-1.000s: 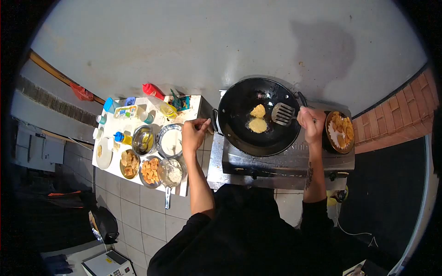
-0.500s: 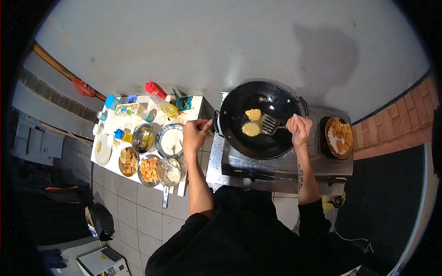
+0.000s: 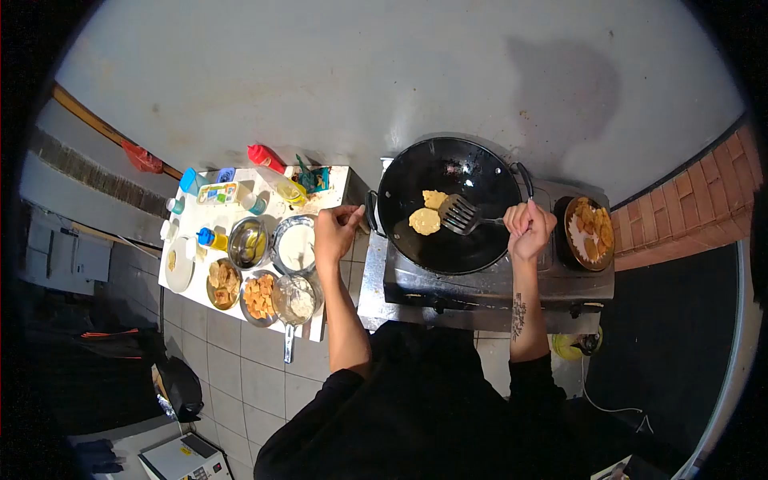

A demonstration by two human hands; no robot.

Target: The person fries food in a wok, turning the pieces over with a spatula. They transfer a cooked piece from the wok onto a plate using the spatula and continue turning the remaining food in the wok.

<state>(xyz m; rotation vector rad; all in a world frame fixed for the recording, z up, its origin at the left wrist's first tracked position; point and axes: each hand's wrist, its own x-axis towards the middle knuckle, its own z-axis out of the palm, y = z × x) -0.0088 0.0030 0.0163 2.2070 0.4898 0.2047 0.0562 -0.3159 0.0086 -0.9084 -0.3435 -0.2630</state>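
While the right hand (image 3: 530, 232) closes round the handle of a slotted spatula (image 3: 459, 214), the left hand (image 3: 338, 230) has its fingertips at a handle (image 3: 371, 214) of the black wok (image 3: 448, 250); whether they grip it I cannot tell. Inside the wok, the spatula's head is just beside two pale yellow pieces of food (image 3: 425, 222). Right of the wok is a plate (image 3: 594, 266) of fried pieces (image 3: 588, 218). Farther left, a white table (image 3: 178, 298) bears a bowl of white liquid (image 3: 297, 247) and, beyond it, a red bottle (image 3: 266, 158) near the wall (image 3: 384, 72).
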